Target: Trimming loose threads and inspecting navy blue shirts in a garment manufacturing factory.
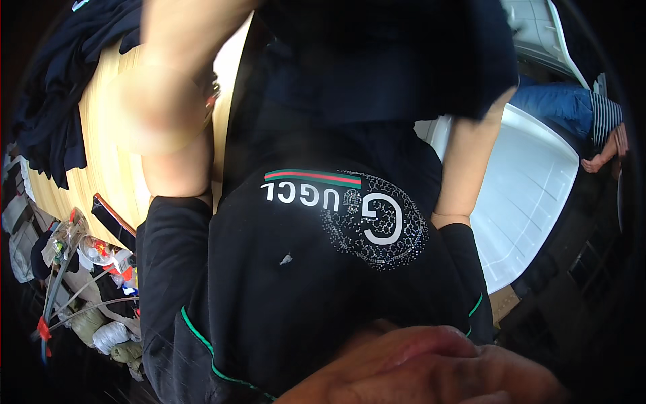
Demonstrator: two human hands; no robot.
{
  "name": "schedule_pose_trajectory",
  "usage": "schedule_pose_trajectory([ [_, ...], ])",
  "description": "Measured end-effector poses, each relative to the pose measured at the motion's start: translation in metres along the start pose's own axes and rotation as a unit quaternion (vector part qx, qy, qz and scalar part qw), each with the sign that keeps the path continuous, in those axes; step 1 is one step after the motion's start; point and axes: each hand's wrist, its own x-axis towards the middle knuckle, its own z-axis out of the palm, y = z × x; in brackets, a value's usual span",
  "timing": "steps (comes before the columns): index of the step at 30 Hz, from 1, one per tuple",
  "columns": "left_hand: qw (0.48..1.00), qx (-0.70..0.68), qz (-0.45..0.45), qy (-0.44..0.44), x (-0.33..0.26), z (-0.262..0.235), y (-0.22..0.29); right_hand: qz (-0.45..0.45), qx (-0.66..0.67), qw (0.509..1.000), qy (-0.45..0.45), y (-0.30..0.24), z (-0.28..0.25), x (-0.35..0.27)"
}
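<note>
Nearest the camera, a hand lies blurred along the lower edge, fingers stretched flat and close together. It looks to rest on or just over the black shirt. I cannot tell which hand it is, nor whether its grip has closed on cloth. The shirt fills the middle of the view, held up and spread taut with its printed front outward and upside down. That front carries white lettering, a red and green stripe and a studded round emblem, with a small pale fleck lower down. Green piping runs along its edges. Two bare forearms, one at the left and one at the right, come down from a dark-clad torso. They vanish into the black cloth as if into the sleeves, so the hands on them are hidden and their grip cannot be judged. As a judgement, the work on the shirt is midway: it is opened out and front-facing, but not yet laid flat, folded or added to any stack. Behind on the left stands a pale wooden desk with a heap of dark clothes. Bags of oddments sit below the desk. On the right is a white tub. Beyond it another person in jeans shows a hand.
</note>
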Motion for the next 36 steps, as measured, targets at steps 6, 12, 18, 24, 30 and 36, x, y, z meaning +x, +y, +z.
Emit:
schedule_pose_trajectory([
  [6, 0.976, 0.174, 0.060, -0.118, -0.016, 0.014, -0.089, 0.013, -0.255, 0.966, 0.041, 0.002, 0.084, -0.007],
  [12, 0.976, 0.154, 0.098, -0.119, -0.026, 0.020, -0.083, 0.039, -0.388, 0.901, -0.189, 0.006, 0.091, -0.009],
  [18, 0.964, 0.177, 0.171, -0.100, -0.028, 0.011, -0.099, 0.034, -0.428, 0.888, -0.165, 0.016, 0.090, -0.016],
  [24, 0.966, 0.181, 0.168, -0.082, -0.025, 0.004, -0.097, -0.027, -0.397, 0.904, -0.160, 0.019, 0.082, -0.017],
  [30, 0.977, 0.148, 0.126, -0.087, -0.025, 0.003, -0.103, -0.032, -0.350, 0.916, -0.194, 0.007, 0.098, -0.019],
  [36, 0.997, -0.045, 0.012, -0.057, -0.032, 0.004, -0.113, -0.123, -0.379, 0.898, -0.184, 0.015, 0.098, -0.017],
])
